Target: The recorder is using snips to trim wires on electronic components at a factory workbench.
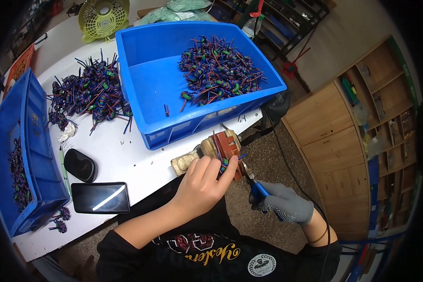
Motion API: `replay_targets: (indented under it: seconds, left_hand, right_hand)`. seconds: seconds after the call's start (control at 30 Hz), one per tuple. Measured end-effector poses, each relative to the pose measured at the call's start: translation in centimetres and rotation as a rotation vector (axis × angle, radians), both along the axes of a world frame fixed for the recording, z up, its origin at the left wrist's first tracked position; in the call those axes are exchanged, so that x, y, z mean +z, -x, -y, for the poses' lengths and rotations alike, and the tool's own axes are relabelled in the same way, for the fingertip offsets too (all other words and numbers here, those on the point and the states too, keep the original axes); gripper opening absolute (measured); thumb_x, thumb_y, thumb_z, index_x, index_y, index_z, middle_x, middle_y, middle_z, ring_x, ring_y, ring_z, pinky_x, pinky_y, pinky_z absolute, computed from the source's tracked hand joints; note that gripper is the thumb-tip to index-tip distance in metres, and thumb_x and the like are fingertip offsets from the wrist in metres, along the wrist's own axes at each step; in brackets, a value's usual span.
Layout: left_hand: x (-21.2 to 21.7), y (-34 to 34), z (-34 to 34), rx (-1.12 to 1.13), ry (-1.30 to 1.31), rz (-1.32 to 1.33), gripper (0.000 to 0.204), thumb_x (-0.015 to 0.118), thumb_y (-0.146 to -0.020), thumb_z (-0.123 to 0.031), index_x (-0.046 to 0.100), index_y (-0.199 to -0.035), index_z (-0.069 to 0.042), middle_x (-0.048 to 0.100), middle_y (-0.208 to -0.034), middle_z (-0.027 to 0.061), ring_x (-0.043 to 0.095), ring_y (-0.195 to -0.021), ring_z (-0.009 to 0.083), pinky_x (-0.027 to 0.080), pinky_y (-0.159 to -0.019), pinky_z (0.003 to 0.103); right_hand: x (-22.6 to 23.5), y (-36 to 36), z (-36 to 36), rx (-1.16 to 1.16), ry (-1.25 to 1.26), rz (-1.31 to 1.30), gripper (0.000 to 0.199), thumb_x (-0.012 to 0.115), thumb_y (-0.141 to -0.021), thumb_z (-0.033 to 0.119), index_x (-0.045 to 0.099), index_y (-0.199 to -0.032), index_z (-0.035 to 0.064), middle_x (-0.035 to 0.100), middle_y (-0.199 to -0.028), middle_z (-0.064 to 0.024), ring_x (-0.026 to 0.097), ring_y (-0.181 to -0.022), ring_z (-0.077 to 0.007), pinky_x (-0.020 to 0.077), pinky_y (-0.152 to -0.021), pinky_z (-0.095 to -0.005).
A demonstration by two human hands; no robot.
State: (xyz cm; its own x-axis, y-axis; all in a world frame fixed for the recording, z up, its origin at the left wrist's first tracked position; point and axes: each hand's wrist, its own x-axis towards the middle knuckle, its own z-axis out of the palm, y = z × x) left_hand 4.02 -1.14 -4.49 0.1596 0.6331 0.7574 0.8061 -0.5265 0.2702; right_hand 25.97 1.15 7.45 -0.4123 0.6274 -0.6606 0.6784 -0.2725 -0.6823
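Note:
My bare left hand [199,182] is closed around a small wire-wound ring coil [224,162], with its thumb and fingers pressing it at a reddish-brown slotted block [227,144]. Colored wire ends stick out of the coil beside my fingertips. The block sits on a worn, yellowish wrapped support [185,162] at the table's edge. In a grey dotted glove, my right hand [286,203] grips blue-handled cutting pliers [260,190]. Their metal jaws point up-left beside the block, close to the wire ends; whether they touch a wire I cannot tell.
A large blue bin [150,84] holds a heap of wound coils [218,70]. Another coil pile [91,91] lies left of it. A second blue bin [44,155], black phone [100,197], dark mouse-shaped object [80,165] and green fan [103,19] are also around. A wooden cabinet [329,141] stands right.

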Motion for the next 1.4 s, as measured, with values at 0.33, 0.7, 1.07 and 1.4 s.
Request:
replay_targets:
  seconds: [0.33, 0.7, 1.07, 1.4]
  left_hand:
    - [0.0, 0.0, 0.0, 0.003, 0.0, -0.001, 0.038, 0.068, -0.082, -0.002, 0.068, -0.119, 0.003, 0.039, -0.081, 0.0056, 0.037, -0.071, 0.0178, 0.035, -0.063, 0.028]
    - [0.0, 0.1, 0.1, 0.001, 0.005, -0.012, 0.039, 0.068, -0.081, -0.002, 0.068, -0.12, 0.003, 0.039, -0.081, 0.0059, 0.037, -0.071, 0.0181, 0.035, -0.064, 0.029]
    - [0.1, 0.3, 0.1, -0.019, 0.02, -0.019, 0.04, 0.068, -0.081, -0.002, 0.068, -0.121, 0.003, 0.041, -0.082, 0.0063, 0.038, -0.072, 0.0182, 0.036, -0.065, 0.029]
    - [-0.2, 0.1, 0.0, -0.045, 0.027, 0.032, 0.041, 0.068, -0.082, -0.002, 0.067, -0.123, 0.002, 0.041, -0.083, 0.0061, 0.037, -0.072, 0.0182, 0.036, -0.065, 0.029]
  right_hand:
    - [-0.3, 0.2, -0.1, -0.02, 0.0, 0.023, 0.031, 0.057, -0.085, 0.014, 0.067, -0.11, -0.0024, 0.07, -0.098, -0.0131, 0.064, -0.086, -0.0192, 0.0484, -0.075, -0.0264]
    - [-1.0, 0.2, -0.3, 0.035, -0.096, 0.046, 0.029, 0.055, -0.089, 0.022, 0.064, -0.107, 0.0009, 0.069, -0.093, -0.0107, 0.061, -0.081, -0.0192, 0.0461, -0.074, -0.028]
    - [1.1, 2.9, 0.3, 0.124, -0.478, 0.313, 0.03, 0.06, -0.096, 0.024, 0.067, -0.11, -0.0014, 0.071, -0.081, -0.0122, 0.062, -0.064, -0.0234, 0.0492, -0.064, -0.0331]
    - [-1.8, 1.9, 0.6, 0.236, -0.945, 0.389, 0.03, 0.059, -0.1, 0.026, 0.067, -0.108, -0.0018, 0.071, -0.077, -0.0146, 0.064, -0.059, -0.0303, 0.0504, -0.058, -0.0373]
